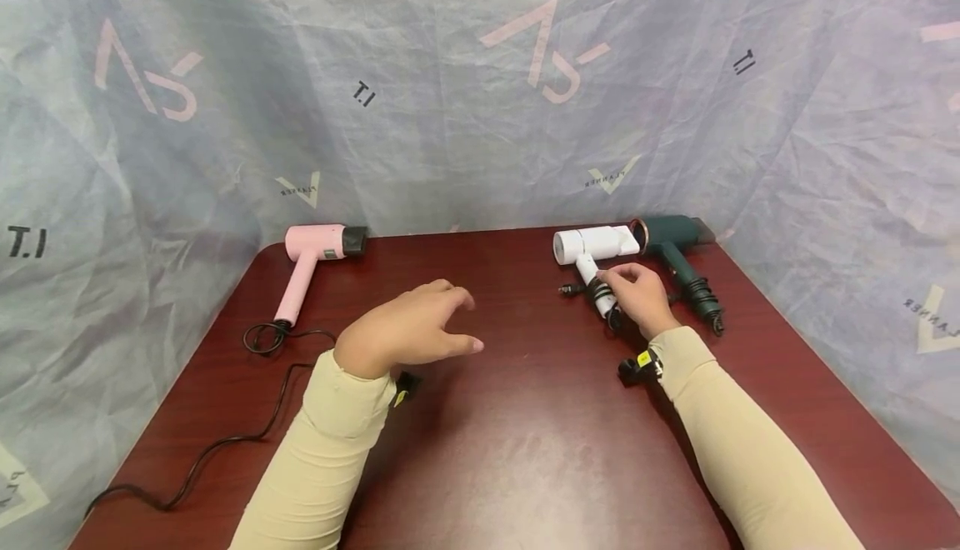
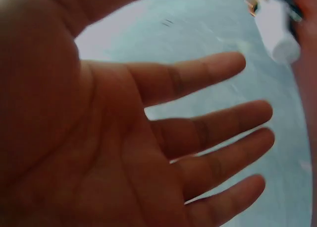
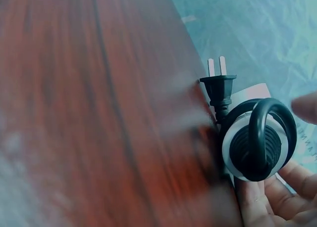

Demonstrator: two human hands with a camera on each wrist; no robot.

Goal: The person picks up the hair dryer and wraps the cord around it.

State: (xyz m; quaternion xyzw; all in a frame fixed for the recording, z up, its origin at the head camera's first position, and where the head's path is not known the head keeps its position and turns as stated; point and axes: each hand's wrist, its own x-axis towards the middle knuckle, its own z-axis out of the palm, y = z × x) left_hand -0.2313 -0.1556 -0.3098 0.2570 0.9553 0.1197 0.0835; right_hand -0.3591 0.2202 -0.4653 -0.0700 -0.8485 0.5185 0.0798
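Note:
On the right side of the table lies a white hair dryer (image 1: 592,245), its black cord wound round the handle. My right hand (image 1: 637,293) is at that handle. The right wrist view looks onto the end of the handle (image 3: 257,147), with curled fingers (image 3: 292,192) against its lower side and the thumb a little apart. A two-pin plug (image 3: 219,88) sticks up beside it. Over the middle of the table hovers my left hand (image 1: 408,329), holding nothing, its fingers spread in the left wrist view.
A dark green hair dryer (image 1: 675,235) lies right behind the white one's nozzle, cord wrapped on its handle. At the back left is a pink hair dryer (image 1: 311,243); its loose black cord (image 1: 217,443) trails to the table's left edge. Grey printed sheeting (image 1: 450,142) surrounds the table.

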